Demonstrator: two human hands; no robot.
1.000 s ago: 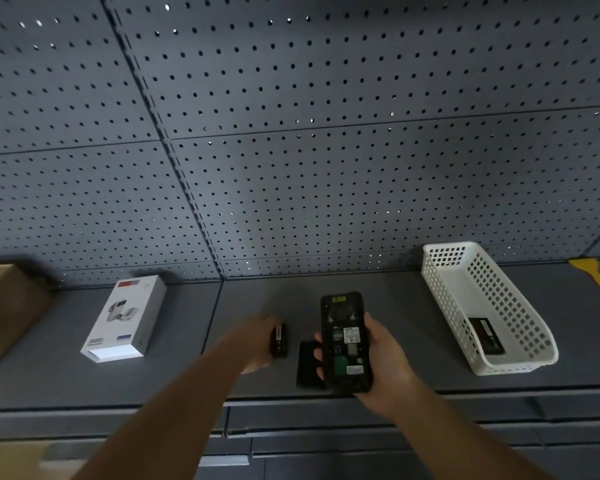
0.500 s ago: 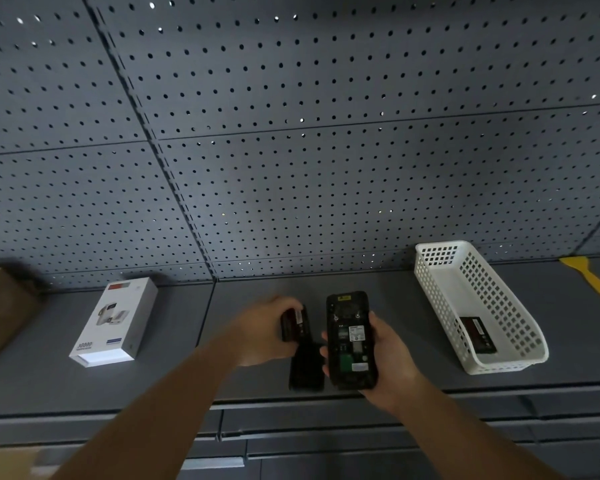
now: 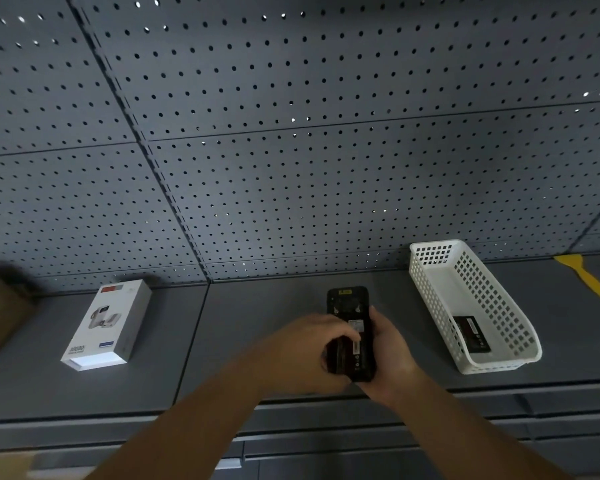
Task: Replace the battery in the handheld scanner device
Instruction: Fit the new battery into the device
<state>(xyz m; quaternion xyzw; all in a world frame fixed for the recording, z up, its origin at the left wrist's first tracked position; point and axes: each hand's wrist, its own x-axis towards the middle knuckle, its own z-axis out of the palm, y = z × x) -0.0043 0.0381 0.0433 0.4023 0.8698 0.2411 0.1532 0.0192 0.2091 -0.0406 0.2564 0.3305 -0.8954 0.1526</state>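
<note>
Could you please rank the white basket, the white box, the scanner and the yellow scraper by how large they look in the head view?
1. White basket
2. White box
3. Scanner, partly hidden by the hands
4. Yellow scraper, cut off at the frame edge

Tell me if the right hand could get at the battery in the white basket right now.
Probably not: the right hand is holding the scanner, though the battery lies uncovered in the open-topped white basket.
</note>
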